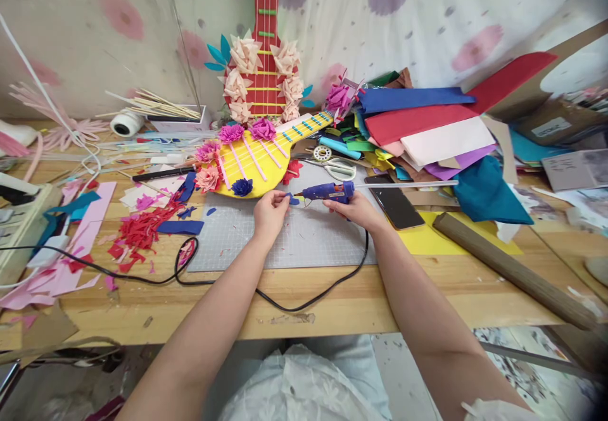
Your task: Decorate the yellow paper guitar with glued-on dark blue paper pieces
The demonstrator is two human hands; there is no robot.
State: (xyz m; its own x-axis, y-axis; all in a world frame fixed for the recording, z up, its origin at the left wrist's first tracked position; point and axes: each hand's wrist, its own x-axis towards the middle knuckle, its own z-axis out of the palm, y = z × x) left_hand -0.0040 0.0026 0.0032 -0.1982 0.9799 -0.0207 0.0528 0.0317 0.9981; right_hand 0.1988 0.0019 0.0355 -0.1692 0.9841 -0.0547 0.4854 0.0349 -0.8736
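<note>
My right hand point(354, 209) is closed around a blue hot glue gun point(325, 192), whose nozzle points left and from whose back a long clear glue stick point(413, 184) sticks out. In my left hand point(272, 214) a small dark blue paper piece point(293, 200) is pinched between the fingertips, close to the nozzle. Both hands are over a grey cutting mat point(304, 237). Just beyond them lies a yellow paper lute point(256, 161) with pink and purple flowers and one dark blue flower point(242, 187) at its lower edge.
Behind leans a red paper instrument point(266, 79) with cream flowers. Scissors point(342, 169), a phone point(395, 202) and stacked coloured sheets point(427, 123) are at the right, beside a brown roll point(513, 269). Red paper shreds point(145, 226) lie left. A black cord point(304, 309) crosses the table's front.
</note>
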